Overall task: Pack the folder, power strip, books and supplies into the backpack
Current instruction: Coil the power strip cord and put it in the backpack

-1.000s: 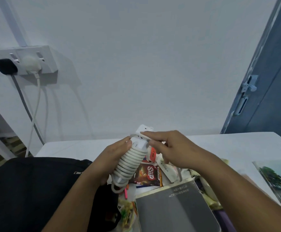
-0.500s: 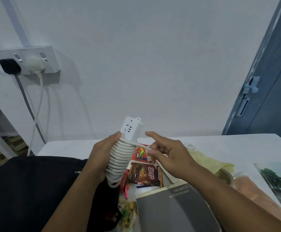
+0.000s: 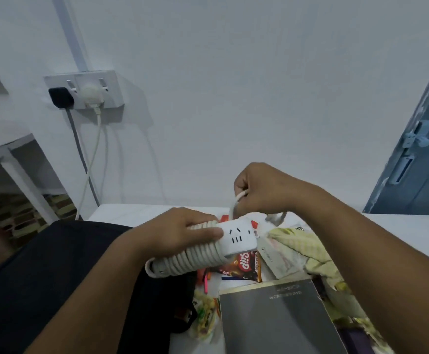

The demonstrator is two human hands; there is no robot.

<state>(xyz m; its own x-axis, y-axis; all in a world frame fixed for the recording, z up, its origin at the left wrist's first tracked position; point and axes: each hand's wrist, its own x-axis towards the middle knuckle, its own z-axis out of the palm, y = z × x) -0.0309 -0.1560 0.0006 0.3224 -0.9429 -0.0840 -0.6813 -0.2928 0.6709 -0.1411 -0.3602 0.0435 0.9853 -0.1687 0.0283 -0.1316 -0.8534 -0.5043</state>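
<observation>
My left hand (image 3: 182, 232) grips a white power strip (image 3: 237, 237) whose cable (image 3: 190, 259) is coiled round its body; the strip lies almost level above the table. Just above it, my right hand (image 3: 264, 190) pinches the loose end of the cable, and the plug (image 3: 276, 217) dangles below that hand. A black backpack (image 3: 55, 277) lies at the left under my left forearm. A dark grey book (image 3: 277, 318) sits at the bottom centre. Under the strip lie a brown snack packet (image 3: 244, 268) and pink pens (image 3: 205, 281).
A white table (image 3: 399, 233) carries a yellow-green checked cloth (image 3: 307, 249), a white paper packet (image 3: 277, 256) and a sweets bag (image 3: 204, 315). A wall socket (image 3: 85, 90) with two plugs is at upper left. A blue door (image 3: 422, 162) stands at right.
The power strip has tipped from upright to nearly level. My right hand has risen above it, pulling the loose cable end up. The camera has swung a little to the left.
</observation>
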